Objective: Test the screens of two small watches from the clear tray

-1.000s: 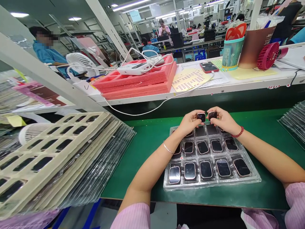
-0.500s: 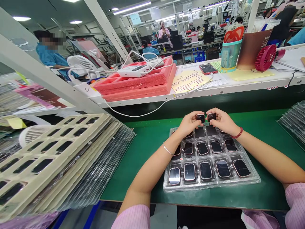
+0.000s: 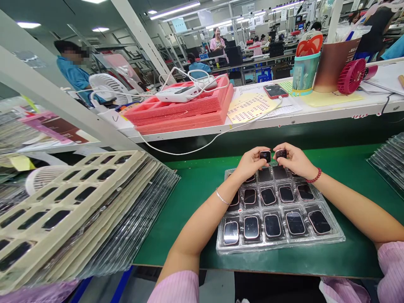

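Over the far row of a clear plastic tray [image 3: 280,245], my left hand [image 3: 251,163] pinches a smartwatch [image 3: 265,156] with rose-gold edges, its screen showing small lit marks. Close beside it, my right hand [image 3: 296,160] grips a second smartwatch [image 3: 280,154], also lit with faint marks. The two watch bodies are slightly apart and have no straps. Below them, two tray pockets [image 3: 272,174] hold no watch. Several more watches with dark screens, such as one in the near row [image 3: 272,225], lie face up in the other pockets. My forearms hide parts of the tray's sides.
Left of the tray rises a tall stack of cream and clear trays [image 3: 94,202] with more watches on top. More clear trays [image 3: 389,162] lie at right. A white shelf [image 3: 252,128] crosses ahead, bearing red foam [image 3: 183,115], a phone [image 3: 275,91] and a small fan [image 3: 352,76]. A white cable [image 3: 186,153] droops.
The right-hand smartwatch's screen now shows faint lit marks, and it has tilted very slightly. Both hands stay in place. A co-worker in blue at far left has shifted a little to the right.
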A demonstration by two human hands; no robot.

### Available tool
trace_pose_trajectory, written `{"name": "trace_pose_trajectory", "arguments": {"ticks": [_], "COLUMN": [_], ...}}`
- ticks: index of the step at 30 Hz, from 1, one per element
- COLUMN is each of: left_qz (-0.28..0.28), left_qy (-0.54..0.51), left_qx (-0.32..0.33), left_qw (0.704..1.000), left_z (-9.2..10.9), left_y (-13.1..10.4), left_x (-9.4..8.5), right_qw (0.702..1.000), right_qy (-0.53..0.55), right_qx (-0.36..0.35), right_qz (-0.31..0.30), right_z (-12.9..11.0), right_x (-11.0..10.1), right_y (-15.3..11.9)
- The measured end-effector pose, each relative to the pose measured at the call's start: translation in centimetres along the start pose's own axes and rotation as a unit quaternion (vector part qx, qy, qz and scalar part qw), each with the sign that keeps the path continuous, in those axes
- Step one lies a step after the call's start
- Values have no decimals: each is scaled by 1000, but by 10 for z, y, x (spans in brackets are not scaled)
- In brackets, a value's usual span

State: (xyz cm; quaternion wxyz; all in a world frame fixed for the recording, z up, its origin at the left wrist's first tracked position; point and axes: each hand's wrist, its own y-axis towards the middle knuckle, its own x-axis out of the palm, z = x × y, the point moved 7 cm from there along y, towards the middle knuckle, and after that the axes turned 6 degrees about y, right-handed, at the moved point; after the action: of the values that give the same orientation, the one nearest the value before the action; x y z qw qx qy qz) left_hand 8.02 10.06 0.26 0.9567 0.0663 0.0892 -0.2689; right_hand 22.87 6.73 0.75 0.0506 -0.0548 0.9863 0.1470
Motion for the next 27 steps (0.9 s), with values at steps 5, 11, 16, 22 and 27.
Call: {"name": "trace_pose_trajectory", "arguments": {"ticks": [5, 11, 16, 22, 27], "left_qz": [9, 27, 26, 12, 7], "left_qy": [-2, 0, 2, 2, 5], "left_qx": [10, 21, 22, 17, 21], "left_qw": [1000, 999, 999, 1000, 1000], "left_z": [0, 3, 6, 3, 1], "left_y": [0, -1, -2, -1, 0], "left_x": [-2, -4, -3, -2, -2], "right_qw": [1000, 999, 999, 1000, 1000], "right_qy": [2, 36, 33, 19, 10], "right_qx": [5, 30, 37, 23, 8], "right_qz": [0, 7, -2, 6, -6], "right_z": [1, 3, 2, -1, -2], "right_x": [-1, -3, -1, -1, 1], "right_y": [0, 0, -1, -1, -1]}}
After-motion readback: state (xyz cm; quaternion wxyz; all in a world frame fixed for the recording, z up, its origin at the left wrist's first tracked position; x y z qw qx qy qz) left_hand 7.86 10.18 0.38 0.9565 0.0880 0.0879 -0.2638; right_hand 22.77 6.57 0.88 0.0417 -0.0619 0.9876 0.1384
